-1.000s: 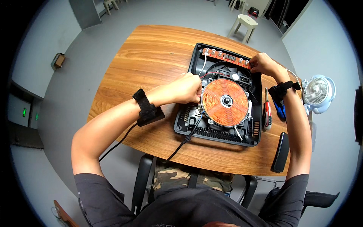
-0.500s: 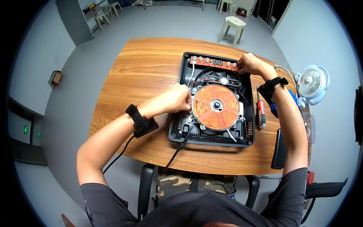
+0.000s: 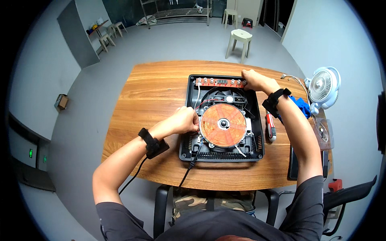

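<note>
An opened induction cooker base (image 3: 225, 158) lies on the table, its black casing holding a round copper coil (image 3: 217, 134). A narrow red circuit board (image 3: 209, 82) with small buttons and a display runs along its far edge. My right hand (image 3: 259, 81) is closed on the board's right end, by the casing's far right corner; part of its fingertips is hidden. At the coil's left edge, near a white wire, my left hand (image 3: 185, 120) is closed, and what its fingers pinch is hidden. A black power cord (image 3: 190, 165) leaves the casing's near side.
Right of the casing lies a red and grey screwdriver (image 3: 270, 127). Farther right are a blue cloth (image 3: 300, 107), a small white fan (image 3: 325, 85), a clear plastic box (image 3: 325, 134) and a black phone-like slab (image 3: 294, 166). A stool (image 3: 242, 36) stands beyond the wooden table (image 3: 138, 104).
The whole view has tilted up, so the table sits lower in it. My right hand has shifted slightly farther out over the casing's far corner. My left hand stays at the coil's left edge.
</note>
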Tool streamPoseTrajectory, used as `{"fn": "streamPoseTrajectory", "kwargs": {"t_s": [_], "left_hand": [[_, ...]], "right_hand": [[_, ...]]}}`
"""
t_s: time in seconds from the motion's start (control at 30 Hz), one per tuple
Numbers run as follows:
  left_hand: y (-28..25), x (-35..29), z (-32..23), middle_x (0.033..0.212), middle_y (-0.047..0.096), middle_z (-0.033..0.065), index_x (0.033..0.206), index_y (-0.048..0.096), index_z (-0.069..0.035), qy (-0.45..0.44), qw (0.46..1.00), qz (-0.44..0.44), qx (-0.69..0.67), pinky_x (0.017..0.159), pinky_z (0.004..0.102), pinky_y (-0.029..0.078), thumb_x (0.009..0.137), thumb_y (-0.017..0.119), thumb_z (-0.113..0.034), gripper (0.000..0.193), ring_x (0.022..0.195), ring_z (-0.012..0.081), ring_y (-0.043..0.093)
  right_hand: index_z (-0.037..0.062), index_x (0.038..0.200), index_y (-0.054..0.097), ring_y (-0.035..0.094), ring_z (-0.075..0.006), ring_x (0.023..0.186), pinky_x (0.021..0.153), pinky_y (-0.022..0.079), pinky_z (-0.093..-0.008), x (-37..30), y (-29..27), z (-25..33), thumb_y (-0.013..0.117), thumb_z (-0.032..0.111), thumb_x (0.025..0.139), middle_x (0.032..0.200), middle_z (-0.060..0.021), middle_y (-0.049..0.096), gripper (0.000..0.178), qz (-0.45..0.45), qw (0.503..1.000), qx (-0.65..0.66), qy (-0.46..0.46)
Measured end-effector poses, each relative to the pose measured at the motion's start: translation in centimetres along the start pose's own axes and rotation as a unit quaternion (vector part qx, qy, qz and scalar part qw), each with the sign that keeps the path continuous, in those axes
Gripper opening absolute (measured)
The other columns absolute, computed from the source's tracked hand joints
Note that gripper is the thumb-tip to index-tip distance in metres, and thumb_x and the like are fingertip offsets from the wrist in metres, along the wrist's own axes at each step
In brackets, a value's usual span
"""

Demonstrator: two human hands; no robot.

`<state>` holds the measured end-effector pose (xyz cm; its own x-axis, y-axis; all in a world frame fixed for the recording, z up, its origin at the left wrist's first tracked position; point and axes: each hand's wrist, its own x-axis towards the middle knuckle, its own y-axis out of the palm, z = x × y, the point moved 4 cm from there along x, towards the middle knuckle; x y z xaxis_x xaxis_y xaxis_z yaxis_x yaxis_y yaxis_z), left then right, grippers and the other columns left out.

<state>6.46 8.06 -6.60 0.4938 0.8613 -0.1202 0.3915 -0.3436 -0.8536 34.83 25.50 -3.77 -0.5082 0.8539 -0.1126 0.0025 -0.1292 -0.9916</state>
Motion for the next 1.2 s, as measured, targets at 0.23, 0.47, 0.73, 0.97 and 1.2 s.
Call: {"fn": "streamPoseTrajectory", "kwargs": {"t_s": [0.23, 0.47, 0.73, 0.97, 1.2], "left_hand": [[-0.3, 0.0, -0.4, 0.072, 0.072, 0.0162, 0.079, 0.076, -0.002, -0.002, 1.000, 0.001, -0.001, 0.065, 0.0375, 0.056, 0.077, 0.079, -0.020, 0.018, 0.067, 0.0268, 0.073], [-0.7, -0.2, -0.8, 0.081, 0.075, 0.0145, 0.088, 0.078, -0.003, -0.003, 0.999, 0.025, 0.021, 0.071, 0.0357, 0.057, 0.078, 0.080, -0.020, 0.020, 0.075, 0.0249, 0.074], [-7.2, 0.4, 2.7, 0.087, 0.077, 0.0147, 0.091, 0.079, -0.003, -0.031, 0.996, -0.073, 0.044, 0.076, 0.0348, 0.059, 0.081, 0.079, -0.013, 0.014, 0.082, 0.0226, 0.075], [-9.5, 3.4, 14.9, 0.097, 0.075, 0.0212, 0.097, 0.078, -0.001, -0.197, 0.960, -0.146, 0.134, 0.085, 0.0407, 0.059, 0.082, 0.077, -0.007, 0.016, 0.093, 0.0338, 0.074], [-7.5, 6.3, 15.2, 0.100, 0.073, 0.0250, 0.094, 0.078, -0.001, -0.178, 0.961, -0.166, 0.134, 0.085, 0.0446, 0.059, 0.081, 0.077, -0.005, 0.014, 0.097, 0.0397, 0.072]], "right_hand": [[-0.0005, 0.107, 0.066, 0.068, -0.0413, 0.097, 0.085, 0.056, -0.0444, 0.1, 0.1, -0.6, 0.086, 0.017, 0.073, 0.100, -0.0222, 0.071, 0.043, 0.018, 1.000, 0.008, 0.007], [0.0015, 0.106, 0.064, 0.063, -0.0377, 0.109, 0.091, 0.053, -0.0444, -2.7, -1.8, 0.4, 0.085, 0.017, 0.077, 0.112, -0.0189, 0.066, 0.039, -0.044, 0.998, 0.021, -0.040], [0.0038, 0.104, 0.064, 0.066, -0.0415, 0.102, 0.085, 0.054, -0.0510, -10.4, -2.2, -2.4, 0.072, 0.031, 0.090, 0.104, -0.0201, 0.069, 0.031, -0.064, 0.997, -0.013, 0.036], [-0.0006, 0.090, 0.072, 0.072, -0.0424, 0.083, 0.074, 0.059, -0.0496, -16.7, 0.8, 0.2, 0.067, 0.043, 0.094, 0.085, -0.0258, 0.072, 0.044, 0.019, 0.997, -0.058, 0.057], [-0.0054, 0.108, 0.060, 0.072, -0.0433, 0.085, 0.072, 0.059, -0.0497, -20.2, 2.7, 1.8, 0.068, 0.046, 0.094, 0.093, -0.0275, 0.071, 0.054, 0.012, 0.992, 0.029, 0.126]]}}
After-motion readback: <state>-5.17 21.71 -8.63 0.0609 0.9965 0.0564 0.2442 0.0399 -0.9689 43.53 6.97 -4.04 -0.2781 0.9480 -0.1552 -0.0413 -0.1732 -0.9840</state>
